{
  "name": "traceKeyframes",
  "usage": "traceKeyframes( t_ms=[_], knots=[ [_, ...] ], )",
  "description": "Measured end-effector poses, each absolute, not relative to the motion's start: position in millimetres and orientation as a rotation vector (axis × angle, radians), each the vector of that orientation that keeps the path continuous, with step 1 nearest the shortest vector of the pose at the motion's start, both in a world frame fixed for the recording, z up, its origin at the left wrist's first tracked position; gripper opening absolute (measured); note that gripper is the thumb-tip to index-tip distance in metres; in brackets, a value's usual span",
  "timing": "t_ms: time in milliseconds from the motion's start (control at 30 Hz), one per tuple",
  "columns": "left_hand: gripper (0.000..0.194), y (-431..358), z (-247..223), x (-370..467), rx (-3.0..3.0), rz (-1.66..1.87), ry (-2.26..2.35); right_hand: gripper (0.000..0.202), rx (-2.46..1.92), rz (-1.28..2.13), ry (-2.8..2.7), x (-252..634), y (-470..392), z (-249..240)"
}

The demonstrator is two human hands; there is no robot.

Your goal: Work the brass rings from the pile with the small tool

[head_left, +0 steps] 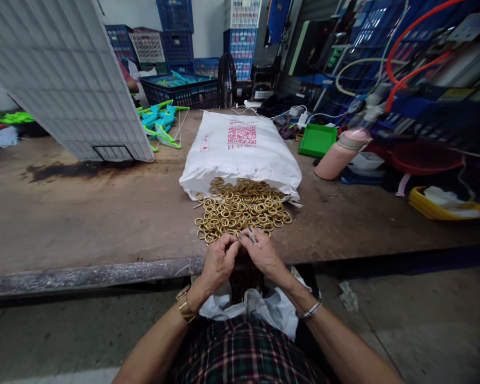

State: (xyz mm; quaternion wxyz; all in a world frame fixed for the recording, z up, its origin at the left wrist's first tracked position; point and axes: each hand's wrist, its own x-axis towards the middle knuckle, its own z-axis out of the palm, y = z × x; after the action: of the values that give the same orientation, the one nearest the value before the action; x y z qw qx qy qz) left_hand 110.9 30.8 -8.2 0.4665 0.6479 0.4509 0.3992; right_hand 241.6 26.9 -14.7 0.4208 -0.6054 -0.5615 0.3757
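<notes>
Gold-coloured rings (244, 208) lie in a heap that spills from the mouth of a white sack (244, 146) with red print. At the near edge of the heap, my left hand (220, 258) is closed, its thumb and fingers pinched together; what they hold is too small to make out. My right hand (264, 256) meets it fingertip to fingertip and is closed on a small grey tool (252, 236), whose dark tip points up. Below both hands, white plastic (260, 309) lies over my lap.
A large white ribbed panel (84, 80) stands at the left, beside green and blue toy bows (164, 125). To the right are a green tray (318, 140), a pink bottle (340, 154) and a yellow tray (444, 210). Crates (180, 90) and part of a person (132, 85) are behind.
</notes>
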Motion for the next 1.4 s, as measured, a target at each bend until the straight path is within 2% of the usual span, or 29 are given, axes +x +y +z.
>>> traceKeyframes(
  t_ms=[267,533,667,767,900,1400],
  knots=[
    [0.025,31,-8,109,1.120,0.761,1.013,0.023,-1.550,0.914,-1.355,240,30,-26],
    [0.027,29,-11,107,0.977,0.771,0.896,0.029,-1.511,0.963,-1.380,239,30,-18],
    [0.028,29,-12,107,0.970,0.802,0.935,0.025,-1.629,0.821,-1.479,243,27,-15],
    [0.029,29,-12,108,0.971,0.845,0.985,0.019,-1.783,0.624,-1.732,245,23,-14],
    [0.028,28,-11,109,0.994,0.864,1.017,0.021,-1.947,0.475,-2.054,244,17,-12],
    [0.027,28,-9,107,0.982,0.855,1.027,0.023,-2.144,0.410,-2.244,235,17,-6]
  ],
)
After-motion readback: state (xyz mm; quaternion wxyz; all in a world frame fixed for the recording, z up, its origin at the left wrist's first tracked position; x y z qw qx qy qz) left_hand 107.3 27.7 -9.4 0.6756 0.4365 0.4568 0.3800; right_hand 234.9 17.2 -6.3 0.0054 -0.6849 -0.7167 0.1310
